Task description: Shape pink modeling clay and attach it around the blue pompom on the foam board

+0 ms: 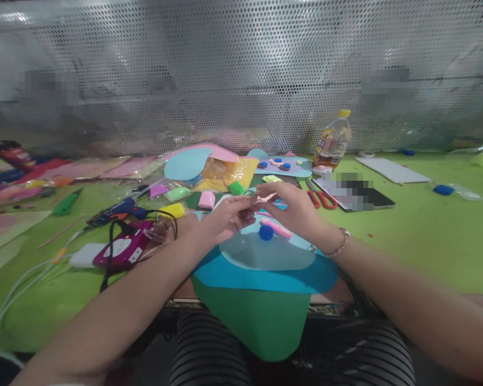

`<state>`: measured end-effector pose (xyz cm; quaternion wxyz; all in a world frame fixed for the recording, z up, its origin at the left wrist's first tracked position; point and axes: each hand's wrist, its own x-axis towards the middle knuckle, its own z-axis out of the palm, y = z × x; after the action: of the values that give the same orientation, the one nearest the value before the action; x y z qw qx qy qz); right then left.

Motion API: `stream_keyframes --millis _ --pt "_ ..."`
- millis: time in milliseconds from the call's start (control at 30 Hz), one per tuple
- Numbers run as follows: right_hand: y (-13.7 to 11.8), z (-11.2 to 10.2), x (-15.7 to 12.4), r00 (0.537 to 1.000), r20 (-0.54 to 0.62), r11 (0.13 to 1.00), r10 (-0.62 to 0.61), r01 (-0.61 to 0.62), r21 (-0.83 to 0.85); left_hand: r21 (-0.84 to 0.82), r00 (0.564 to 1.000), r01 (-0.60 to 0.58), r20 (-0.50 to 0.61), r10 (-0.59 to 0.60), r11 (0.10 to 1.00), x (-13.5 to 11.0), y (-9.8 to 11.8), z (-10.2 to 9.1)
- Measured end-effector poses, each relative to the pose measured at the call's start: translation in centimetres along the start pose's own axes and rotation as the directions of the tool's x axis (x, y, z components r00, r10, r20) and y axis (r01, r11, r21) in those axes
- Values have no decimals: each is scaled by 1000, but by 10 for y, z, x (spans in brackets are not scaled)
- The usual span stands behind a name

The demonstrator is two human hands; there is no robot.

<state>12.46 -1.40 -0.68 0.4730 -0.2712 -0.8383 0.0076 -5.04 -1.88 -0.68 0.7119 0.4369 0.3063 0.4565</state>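
My left hand and my right hand meet above a stack of cut paper sheets. Between their pinched fingertips is a small pale pink piece, partly covered, perhaps soft clay. Under the hands lies a light blue sheet on a darker blue sheet. A green sheet hangs below them over the table's front edge. A round blue ball and a pink roll rest on the light blue sheet, below the right palm.
Red-handled scissors and a phone lie at the right, with a bottle behind. At the left are a glue gun, a purple power strip and cables. Several clay packets, one pink, lie beyond. A perforated metal panel stands behind.
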Motion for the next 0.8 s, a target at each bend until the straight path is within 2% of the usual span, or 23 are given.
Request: stream_keyframes --millis 200,400,800 --pt "-2 -2 2 1000 -12 1000 -9 10 16 -17 998 17 -56 -18 1000 0 1 1" --pt "0 -1 3 999 -25 999 -43 43 -10 -70 997 61 -43 -64 996 1 1 -1" --pt "3 3 1 999 -26 999 43 -42 24 -59 997 61 -52 -64 996 2 0 -1"
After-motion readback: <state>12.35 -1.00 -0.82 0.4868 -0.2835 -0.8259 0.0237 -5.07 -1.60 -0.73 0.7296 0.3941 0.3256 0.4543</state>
